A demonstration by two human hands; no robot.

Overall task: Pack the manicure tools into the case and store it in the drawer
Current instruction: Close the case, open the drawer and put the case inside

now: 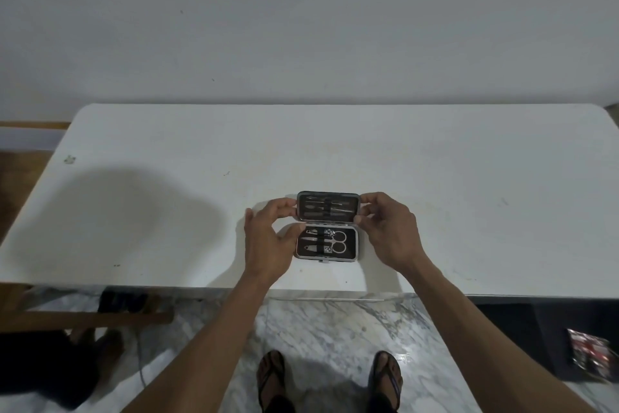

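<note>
Case (327, 226) lies open on the white surface (167, 151) near its front edge, lid at twelve o'clock, tray at six, with scissors (336, 241) and small metal tools strapped inside. Left hand (268, 238) pinches the lid's nine o'clock end between thumb and fingers (283, 206). Right hand (388, 228) grips the three o'clock end likewise.

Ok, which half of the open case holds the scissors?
The near half, lying flat on the table; the scissors show their round loops there. The raised far half holds only thin straight tools.
</note>
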